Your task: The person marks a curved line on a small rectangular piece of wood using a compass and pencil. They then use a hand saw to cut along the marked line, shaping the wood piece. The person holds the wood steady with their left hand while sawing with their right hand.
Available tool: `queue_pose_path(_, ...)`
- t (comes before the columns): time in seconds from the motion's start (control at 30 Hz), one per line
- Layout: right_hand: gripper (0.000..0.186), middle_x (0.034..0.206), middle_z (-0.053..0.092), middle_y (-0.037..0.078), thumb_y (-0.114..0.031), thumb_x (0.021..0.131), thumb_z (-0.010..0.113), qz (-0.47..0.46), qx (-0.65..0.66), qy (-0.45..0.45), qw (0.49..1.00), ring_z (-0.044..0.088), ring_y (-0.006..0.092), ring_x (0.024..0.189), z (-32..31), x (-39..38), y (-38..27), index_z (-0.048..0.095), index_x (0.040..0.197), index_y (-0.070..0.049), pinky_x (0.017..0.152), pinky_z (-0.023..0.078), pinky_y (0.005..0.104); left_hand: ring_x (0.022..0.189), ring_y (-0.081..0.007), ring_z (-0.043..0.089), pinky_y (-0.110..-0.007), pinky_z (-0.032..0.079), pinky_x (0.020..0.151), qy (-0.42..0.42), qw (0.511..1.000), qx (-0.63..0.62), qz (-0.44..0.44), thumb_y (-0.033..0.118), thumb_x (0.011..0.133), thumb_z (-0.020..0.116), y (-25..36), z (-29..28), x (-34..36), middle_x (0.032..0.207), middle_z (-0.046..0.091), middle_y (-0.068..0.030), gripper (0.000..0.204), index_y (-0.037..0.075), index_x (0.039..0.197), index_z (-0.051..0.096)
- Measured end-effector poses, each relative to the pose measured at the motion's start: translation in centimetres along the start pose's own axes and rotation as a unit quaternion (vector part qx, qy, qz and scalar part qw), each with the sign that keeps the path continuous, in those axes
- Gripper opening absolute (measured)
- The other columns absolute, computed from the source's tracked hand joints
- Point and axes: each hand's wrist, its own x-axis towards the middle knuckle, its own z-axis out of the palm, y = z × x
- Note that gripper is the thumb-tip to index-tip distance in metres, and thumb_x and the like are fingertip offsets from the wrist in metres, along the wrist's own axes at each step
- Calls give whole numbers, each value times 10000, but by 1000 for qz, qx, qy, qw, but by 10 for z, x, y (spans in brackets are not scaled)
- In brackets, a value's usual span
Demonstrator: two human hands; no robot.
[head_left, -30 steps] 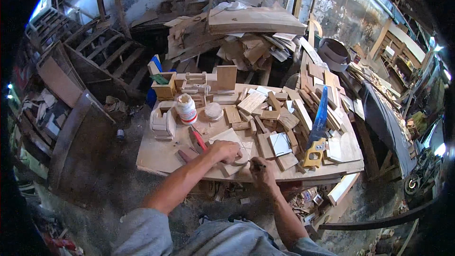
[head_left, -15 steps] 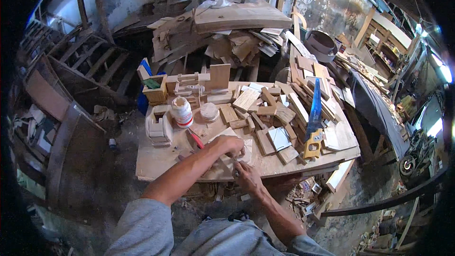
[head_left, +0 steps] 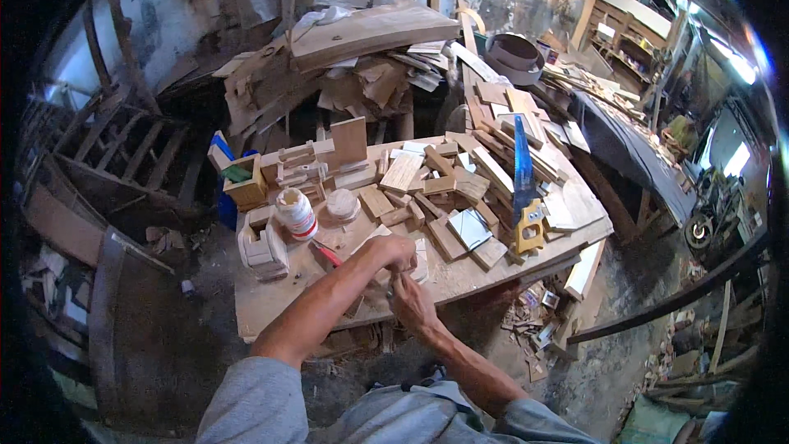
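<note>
Head view: a pale wood piece lies on the tabletop, beside the left hand; likely light, stiff, non-slip; hold by opposite edges. The right hand adjoins; both curl, but cannot tell what they pinch. Offcuts and handsaw crowd the tabletop; dim workshop, wooden stairs at left

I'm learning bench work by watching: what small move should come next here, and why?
I'd probably ease the left hand slightly back from the right hand: the two are close together at the pale wood piece, covering part of it, and I can't make out what, if anything, the right hand holds.
</note>
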Motion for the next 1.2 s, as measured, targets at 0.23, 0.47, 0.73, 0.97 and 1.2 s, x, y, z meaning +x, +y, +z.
queue_pose_path(0.23, 251, 810, 635, 124, 9, 783, 695, 14, 43, 80, 996, 663, 328, 713, -80, -77, 16, 614, 1018, -28, 584, 529, 384, 919, -320, 679, -468, 556, 710, 211, 977, 13, 23, 198, 676, 727, 16, 27, -13, 918, 712, -138, 254, 78, 899, 721)
queue_pose_path(0.47, 111, 788, 651, 184, -89, 895, 676, 109, 63, 129, 984, 666, 315, 722, -116, -52, 73, 589, 883, -21, 599, 500, 389, 956, -342, 663, -463, 544, 768, 242, 969, -50, -28, 244, 686, 742, 24, 41, -22, 950, 669, -189, 356, 38, 959, 644)
queue_pose_path(0.73, 390, 732, 649, 249, -326, 897, 690, 113, -5, -73, 991, 648, 439, 720, -106, 53, 120, 610, 775, 35, 645, 495, 481, 1010, -364, 644, -430, 512, 905, 408, 871, -240, -134, 223, 707, 742, -5, 54, -56, 1057, 661, -225, 401, 1, 1016, 615)
queue_pose_path(0.97, 411, 806, 679, 253, -373, 896, 701, 112, -26, -31, 993, 678, 409, 763, -84, 84, 112, 660, 906, 36, 648, 519, 473, 1068, -393, 611, -446, 491, 944, 508, 818, -188, -194, 183, 725, 732, -11, 62, -68, 1100, 644, -229, 450, -15, 1106, 599)
queue_pose_path(1.2, 514, 1083, 624, 119, -124, 925, 627, 226, 465, -135, 845, 641, 188, 859, -108, -11, 50, 440, 1397, -50, 729, 527, 314, 1149, -439, 559, -481, 444, 1021, 513, 832, -183, -107, 147, 747, 715, 98, 94, -79, 1221, 581, -269, 554, -19, 1240, 524)
